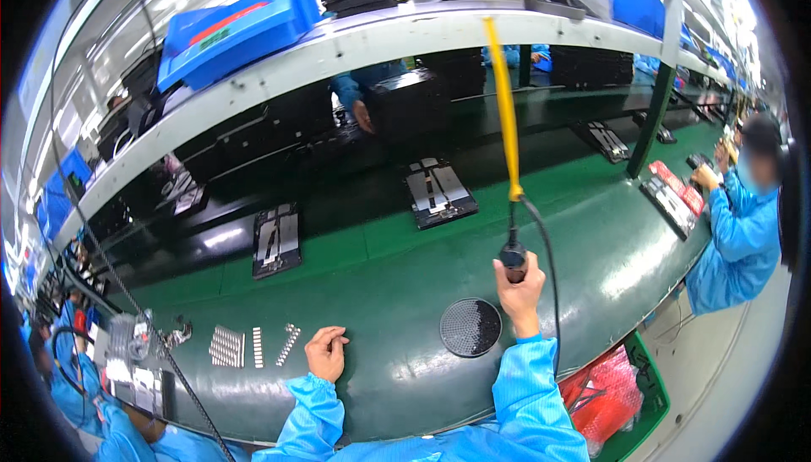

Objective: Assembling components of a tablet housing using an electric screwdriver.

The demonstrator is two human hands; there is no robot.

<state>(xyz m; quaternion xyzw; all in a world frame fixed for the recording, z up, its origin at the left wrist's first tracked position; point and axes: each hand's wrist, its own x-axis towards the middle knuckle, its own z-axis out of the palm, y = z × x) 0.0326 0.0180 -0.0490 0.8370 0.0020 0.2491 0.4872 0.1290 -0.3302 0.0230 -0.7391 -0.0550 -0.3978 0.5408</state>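
My right hand (521, 297) is closed around a black electric screwdriver (512, 256), upright and hanging from a yellow strap (504, 107), with a black cord looping down beside it. Just left of my right forearm lies a round black dish (470, 328) with a dimpled surface, partly covered by small dark pieces. My left hand (327, 353) is by the green bench top, fingers curled together; whatever they may hold is hidden. To its left are rows of small silvery parts: a broad sheet (227, 346), a narrow strip (258, 347) and a slanted strip (288, 345).
Opened tablets (440, 192) (277, 241) lie on the dark belt beyond the bench (380, 394). A white shelf beam (405, 35) carrying a blue bin (236, 27) spans overhead. A co-worker in blue (733, 225) sits at right; a green crate (644, 394) with red wrap stands below.
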